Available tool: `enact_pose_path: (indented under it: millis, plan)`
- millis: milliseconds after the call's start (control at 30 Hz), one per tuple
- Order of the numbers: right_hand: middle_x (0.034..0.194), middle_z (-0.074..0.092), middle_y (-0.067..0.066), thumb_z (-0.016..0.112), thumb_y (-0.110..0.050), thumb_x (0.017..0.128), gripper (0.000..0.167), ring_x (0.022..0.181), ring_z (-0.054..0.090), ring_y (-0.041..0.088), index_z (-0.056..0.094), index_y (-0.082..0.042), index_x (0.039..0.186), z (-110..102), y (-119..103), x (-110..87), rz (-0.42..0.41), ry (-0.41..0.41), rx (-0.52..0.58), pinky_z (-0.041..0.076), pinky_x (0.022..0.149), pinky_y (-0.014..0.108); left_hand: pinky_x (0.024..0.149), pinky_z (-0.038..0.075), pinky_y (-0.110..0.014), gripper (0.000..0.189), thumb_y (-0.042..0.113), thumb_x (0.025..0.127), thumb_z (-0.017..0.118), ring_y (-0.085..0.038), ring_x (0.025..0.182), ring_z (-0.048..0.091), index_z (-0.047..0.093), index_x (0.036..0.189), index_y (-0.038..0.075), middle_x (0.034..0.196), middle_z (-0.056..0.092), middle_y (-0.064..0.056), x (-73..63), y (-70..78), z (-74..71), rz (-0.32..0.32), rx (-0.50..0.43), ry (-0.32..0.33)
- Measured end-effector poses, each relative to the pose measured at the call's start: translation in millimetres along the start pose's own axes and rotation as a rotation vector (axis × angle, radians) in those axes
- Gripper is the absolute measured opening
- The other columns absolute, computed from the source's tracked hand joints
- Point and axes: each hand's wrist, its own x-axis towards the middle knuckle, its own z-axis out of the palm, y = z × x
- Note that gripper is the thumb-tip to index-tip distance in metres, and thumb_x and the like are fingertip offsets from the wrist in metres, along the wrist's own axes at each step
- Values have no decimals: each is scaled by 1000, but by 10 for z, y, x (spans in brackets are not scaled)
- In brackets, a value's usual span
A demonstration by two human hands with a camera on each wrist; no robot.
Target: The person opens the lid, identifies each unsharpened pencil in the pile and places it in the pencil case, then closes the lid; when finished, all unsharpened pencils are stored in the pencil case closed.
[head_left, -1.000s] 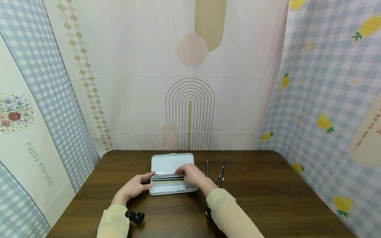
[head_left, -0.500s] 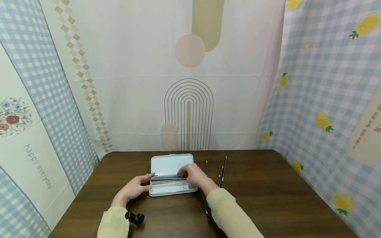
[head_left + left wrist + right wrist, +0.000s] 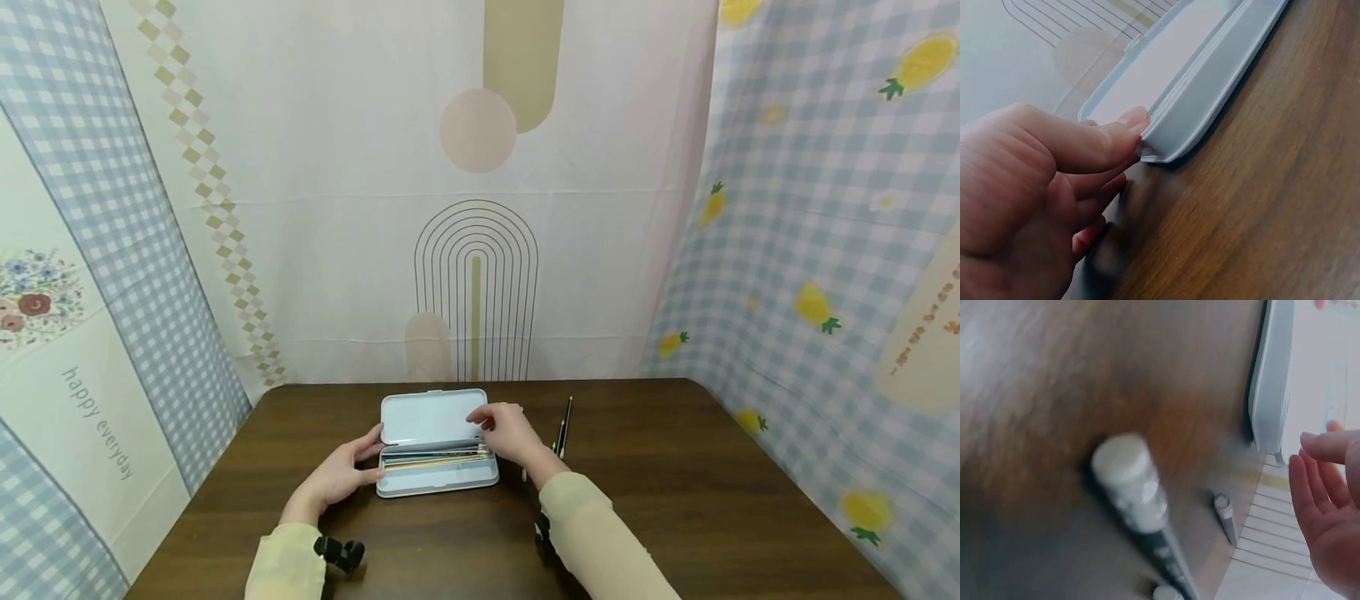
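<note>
A light-blue hinged pencil case [image 3: 431, 483] lies on the table with its lid [image 3: 427, 417] raised at the back. Several pencils [image 3: 435, 460] lie lengthwise in its rear part, their pale ends at the right. My left hand [image 3: 337, 473] holds the case's left end; in the left wrist view its thumb [image 3: 1107, 140] lies on the corner, the other fingers partly hidden. My right hand [image 3: 510, 432] is above the case's right end with loosely bent fingers. In the right wrist view the right hand [image 3: 1332, 506] shows nothing held.
Several dark pencils [image 3: 566, 427] lie on the brown table [image 3: 675, 500] right of the case, partly hidden by my right hand. The right wrist view shows a blurred pencil with a pale end [image 3: 1135, 478] up close. Patterned cloth [image 3: 337, 250] hangs behind the table.
My right hand has lifted out of the case and shifted right, uncovering the pencils' pale ends. My left hand stays at the left end, its upper fingers a little farther back.
</note>
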Motion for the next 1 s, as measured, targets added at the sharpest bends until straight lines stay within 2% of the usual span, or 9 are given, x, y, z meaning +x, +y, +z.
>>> enact_pose_path:
  millis: [133, 267, 367, 467, 567, 633, 767, 1000]
  plan:
    - [115, 75, 11, 65, 7, 95, 31, 99, 68, 22, 78, -6, 120, -42, 39, -10, 61, 139, 70, 59, 87, 42, 124, 20, -68, 102, 7, 90, 84, -48, 155, 31, 21, 170, 3, 152, 54, -30, 2, 4, -12, -14, -22, 39]
    - [124, 71, 17, 65, 3, 98, 35, 105, 68, 29, 70, -2, 132, -71, 41, -21, 144, 212, 158, 58, 90, 48, 125, 19, -66, 102, 8, 96, 79, -47, 156, 31, 10, 171, 2, 159, 47, -30, 36, 15, -4, -35, -58, 87]
    - [137, 65, 23, 65, -1, 102, 45, 119, 66, 38, 60, 1, 146, -71, 33, -30, 199, 180, 222, 56, 98, 53, 125, 25, -62, 99, 9, 101, 74, -46, 153, 37, 4, 171, 0, 163, 41, -30, 89, 41, 27, -40, -124, 125]
    - [145, 59, 27, 64, -7, 105, 56, 131, 60, 43, 47, 1, 157, -57, 25, -33, 244, 108, 269, 53, 104, 56, 123, 30, -61, 103, 8, 101, 74, -47, 153, 37, -1, 170, 1, 167, 33, -32, 130, 81, 60, -42, -191, 129]
    - [146, 58, 28, 63, -12, 107, 62, 131, 60, 42, 39, 0, 163, -48, 10, -22, 264, 50, 311, 53, 105, 54, 122, 32, -62, 112, 5, 97, 78, -49, 154, 33, -5, 171, 4, 169, 26, -33, 148, 125, 80, -41, -243, 116]
    - [146, 58, 28, 61, -15, 109, 62, 130, 61, 40, 37, -1, 164, -54, -3, -14, 264, 39, 355, 54, 103, 53, 121, 33, -62, 114, 0, 95, 79, -51, 153, 33, -7, 171, 5, 169, 25, -35, 149, 149, 81, -26, -259, 116]
    - [149, 55, 29, 53, -22, 114, 59, 132, 60, 41, 35, -3, 166, -82, -20, -10, 258, 45, 460, 54, 105, 52, 119, 36, -62, 108, 1, 98, 75, -50, 150, 40, -4, 171, 5, 167, 30, -35, 148, 194, 88, -31, -255, 157]
    - [153, 51, 27, 42, -36, 117, 54, 138, 56, 45, 40, -2, 159, -108, -40, -33, 297, 65, 628, 47, 113, 58, 120, 33, -65, 88, 21, 107, 68, -51, 150, 40, 11, 172, 5, 164, 36, -32, 144, 255, 136, -68, -212, 195]
